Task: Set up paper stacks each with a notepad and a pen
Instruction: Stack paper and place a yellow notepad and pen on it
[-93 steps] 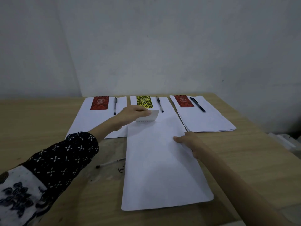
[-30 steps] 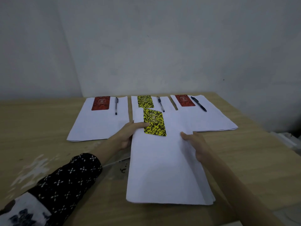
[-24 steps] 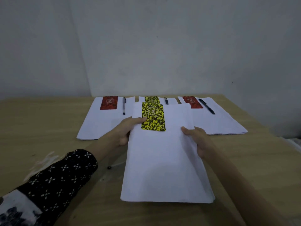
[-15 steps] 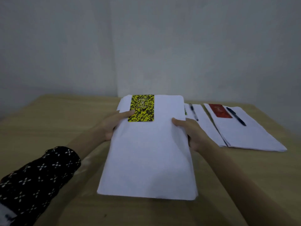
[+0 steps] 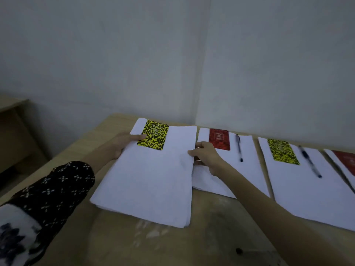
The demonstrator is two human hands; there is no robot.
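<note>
Wooden table (image 5: 119, 244) seen from above, pale wall behind. Held paper stack (image 5: 151, 181) at left of scene, gripped at both long edges and overlapping the left edge of the neighbouring stack. Left hand (image 5: 123, 144), patterned dark sleeve (image 5: 55, 191) behind it, closed on the stack's left edge, thumb laid across the top sheet and touching the near left corner of the yellow-and-black notepad (image 5: 153, 137). Notepad lying flat at the far left corner of that stack, no pen on the sheet. Right hand (image 5: 206, 157) clamped on the stack's right edge, thumb on top, fingers curled beneath. Hands well apart, one at each side of the stack.

To the right, second paper stack (image 5: 242, 181) flat on the table, bearing a red notepad (image 5: 219, 139) at its far end and a dark pen (image 5: 239, 147) just beside it. Farther right, third paper stack (image 5: 311, 196) carrying a second yellow-and-black notepad (image 5: 283, 154) and a blurred pen (image 5: 310, 164). At the right border, fourth paper stack (image 5: 343, 169) with a second red notepad (image 5: 346, 160), both cut off by the frame. Small dark spot (image 5: 238, 250) on the near table surface, identity not discernible. Wooden shelf unit (image 5: 13, 120) at far left beyond the table edge.
</note>
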